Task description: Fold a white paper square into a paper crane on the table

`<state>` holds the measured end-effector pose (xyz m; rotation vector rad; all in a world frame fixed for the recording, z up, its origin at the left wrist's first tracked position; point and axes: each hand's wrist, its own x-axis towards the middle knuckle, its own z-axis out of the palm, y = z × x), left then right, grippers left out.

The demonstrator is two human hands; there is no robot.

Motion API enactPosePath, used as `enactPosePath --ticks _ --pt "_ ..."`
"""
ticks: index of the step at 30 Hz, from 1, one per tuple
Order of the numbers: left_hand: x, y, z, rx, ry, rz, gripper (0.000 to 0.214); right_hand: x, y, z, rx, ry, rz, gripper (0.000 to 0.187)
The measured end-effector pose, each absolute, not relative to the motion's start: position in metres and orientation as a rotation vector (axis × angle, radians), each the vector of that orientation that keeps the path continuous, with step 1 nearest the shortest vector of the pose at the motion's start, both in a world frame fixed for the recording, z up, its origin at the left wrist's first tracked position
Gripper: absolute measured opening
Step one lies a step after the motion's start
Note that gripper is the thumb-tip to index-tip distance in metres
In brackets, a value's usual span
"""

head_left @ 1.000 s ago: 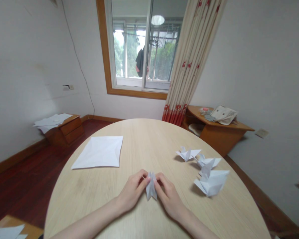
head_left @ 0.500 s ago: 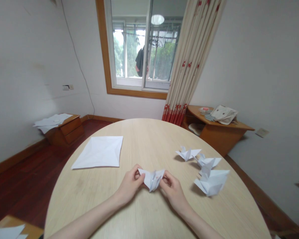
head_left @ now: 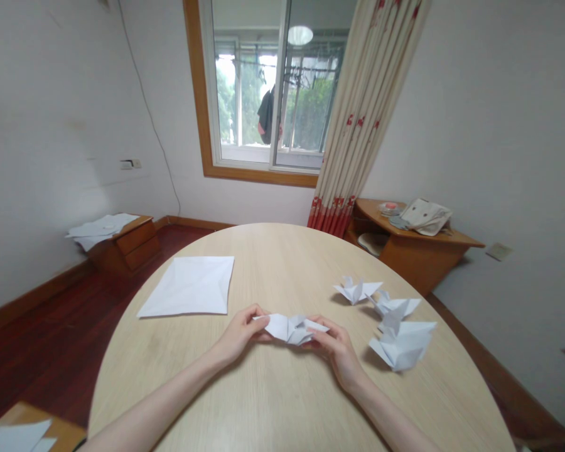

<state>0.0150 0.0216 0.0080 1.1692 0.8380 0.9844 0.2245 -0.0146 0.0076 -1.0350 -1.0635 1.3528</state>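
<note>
A small folded white paper figure (head_left: pixel 289 328) is stretched out flat between my hands, just above the round light-wood table (head_left: pixel 273 402). My left hand (head_left: pixel 239 331) pinches its left wing tip. On the other side my right hand (head_left: pixel 335 347) pinches the right wing. A flat white square sheet (head_left: pixel 188 286) lies to the far left of my hands. Three finished white paper figures sit to the right: a small one (head_left: pixel 356 290), another (head_left: pixel 393 307) behind it, and a larger one (head_left: pixel 402 346) nearest my right hand.
A low wooden cabinet (head_left: pixel 122 242) with papers on top stands at the left wall. A wooden corner shelf (head_left: pixel 417 248) with a bag is at the right, next to a patterned curtain (head_left: pixel 358 119) and a window (head_left: pixel 268 88). White paper (head_left: pixel 14 436) shows at the bottom left corner.
The paper figure was a narrow upright fold held between my fingertips; my hands have moved apart and pulled its wings out sideways, so it now lies wide and flat.
</note>
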Motion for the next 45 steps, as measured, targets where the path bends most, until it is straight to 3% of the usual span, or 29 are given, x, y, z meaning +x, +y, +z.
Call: enactPosePath --ticks 4,16,40,45 --pt "0.011 0.031 0.0 1.195 0.871 1.018 0.045 0.227 -0.01 0.005 -1.071 -1.06 1.243 0.043" --pt "-0.001 0.048 -0.016 1.385 1.097 1.022 0.038 0.238 0.004 -0.011 -1.175 -1.037 1.005 0.042" --pt "-0.005 0.035 0.009 1.974 1.467 0.909 0.025 0.239 0.01 -0.029 -1.36 -1.341 0.606 0.036" --pt "-0.002 0.032 0.012 1.972 1.481 0.91 0.029 0.234 0.005 -0.031 -1.368 -1.425 0.406 0.047"
